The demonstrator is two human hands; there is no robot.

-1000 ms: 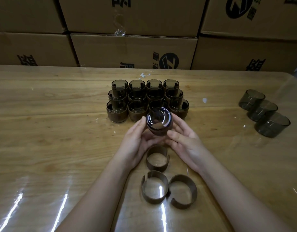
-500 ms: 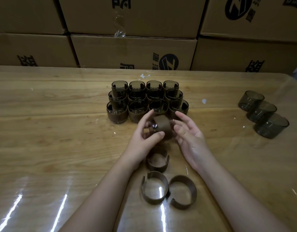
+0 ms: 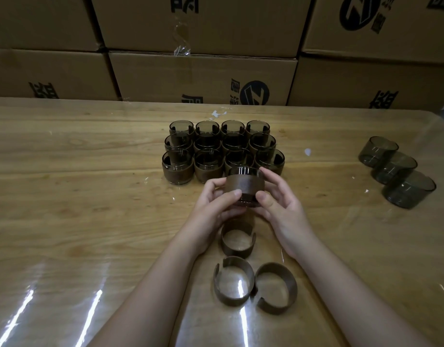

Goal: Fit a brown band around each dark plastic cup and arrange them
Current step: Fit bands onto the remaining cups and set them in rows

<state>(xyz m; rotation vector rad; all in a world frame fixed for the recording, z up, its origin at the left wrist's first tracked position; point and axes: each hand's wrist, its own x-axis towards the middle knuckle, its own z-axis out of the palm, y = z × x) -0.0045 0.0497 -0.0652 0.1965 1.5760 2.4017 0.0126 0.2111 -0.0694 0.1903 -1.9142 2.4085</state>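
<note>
The banded cup [image 3: 244,187] is held upright just before the block of finished cups [image 3: 178,169], perhaps clear of the table [image 3: 78,196]. The left hand [image 3: 214,207] and right hand [image 3: 282,211] grip its sides, thumbs on the near wall, fingers curled behind.

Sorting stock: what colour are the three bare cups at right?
Bare cups: translucent smoky grey, best seen in head view.

- Middle box [image 3: 203,78]: a round black logo [image 3: 256,92] with a slanted Z-like mark; the Chinese characters beside it are cut off and unreadable.
- Top right box [image 3: 391,33]: the same mark, larger, partly out of frame.
- Left box [image 3: 53,71] and right box [image 3: 353,81]: one black character each, perhaps 益.
- Top middle box [image 3: 228,23]: a fragment of a character, unreadable.
</note>
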